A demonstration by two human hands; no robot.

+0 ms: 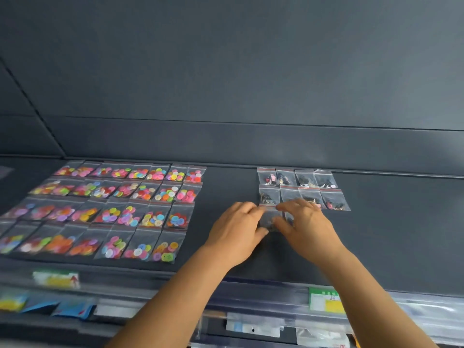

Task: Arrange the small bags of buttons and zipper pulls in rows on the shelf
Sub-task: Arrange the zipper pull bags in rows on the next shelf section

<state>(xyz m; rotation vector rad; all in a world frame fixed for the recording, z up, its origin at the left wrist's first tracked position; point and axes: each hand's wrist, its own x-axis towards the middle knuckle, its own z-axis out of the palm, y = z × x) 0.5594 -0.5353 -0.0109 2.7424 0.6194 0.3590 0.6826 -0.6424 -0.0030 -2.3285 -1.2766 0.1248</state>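
Several clear bags of coloured buttons lie in neat rows on the left of the dark shelf. On the right, two rows of small bags of dark zipper pulls lie side by side. Just below their left end, both hands meet over one more clear bag. My left hand pinches its left edge, and my right hand covers its right side with fingers spread. The bag is blurred and partly hidden by the fingers.
The shelf's front edge carries price-label strips, a green-and-yellow tag at the right. Below it hang packaged goods, with blue and yellow packets at the left. A dark back wall closes the shelf behind.
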